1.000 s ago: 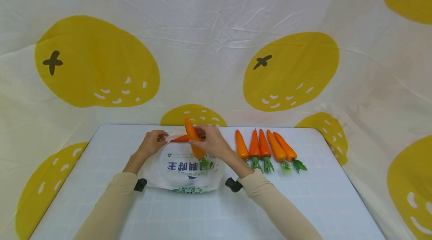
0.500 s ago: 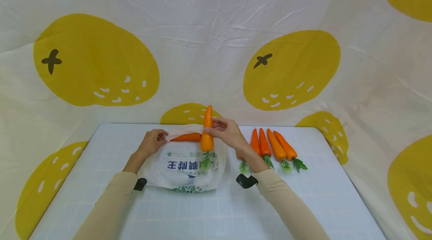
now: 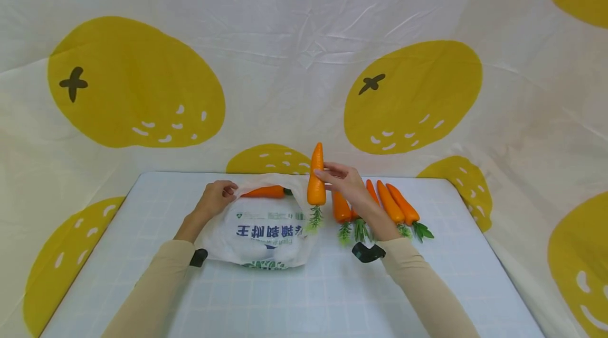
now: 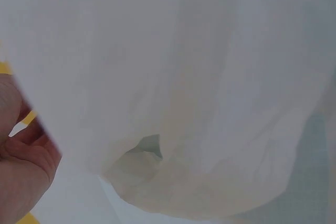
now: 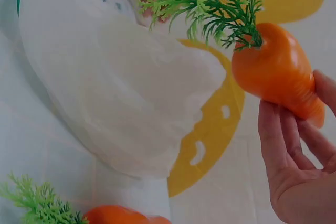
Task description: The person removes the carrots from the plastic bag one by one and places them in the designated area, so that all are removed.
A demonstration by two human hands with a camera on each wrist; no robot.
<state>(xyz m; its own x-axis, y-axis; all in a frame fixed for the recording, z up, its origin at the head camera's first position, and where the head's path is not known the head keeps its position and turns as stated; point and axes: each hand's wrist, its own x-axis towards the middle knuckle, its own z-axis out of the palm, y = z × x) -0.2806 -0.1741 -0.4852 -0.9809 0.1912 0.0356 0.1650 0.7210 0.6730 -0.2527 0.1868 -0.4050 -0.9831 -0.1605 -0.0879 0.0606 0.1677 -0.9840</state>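
Note:
A white plastic bag (image 3: 223, 245) with blue and green print lies on the table, its opening toward the far side. At the opening's left edge my left hand (image 3: 217, 198) pinches the plastic; in the left wrist view pale plastic fills most of the picture beside that hand (image 4: 26, 166). One orange carrot (image 3: 266, 191) shows in the mouth of the bag. My right hand (image 3: 349, 184) grips another carrot (image 3: 316, 182) between thumb and fingers, tip up, raised near the bag's right edge. Feathery green leaves (image 5: 215, 9) hang from its thick end, clear in the right wrist view.
Several more carrots lie side by side to the right, among them one (image 3: 340, 208) partly under my right hand and one (image 3: 404, 206) at the row's far end. Behind the table (image 3: 304, 301) hangs a white cloth (image 3: 285, 90) with yellow fruit print.
My right hand has carried its carrot rightward from over the bag's mouth, and the carrot has turned more upright. The carrot in the bag shows more fully. My left hand has stayed put.

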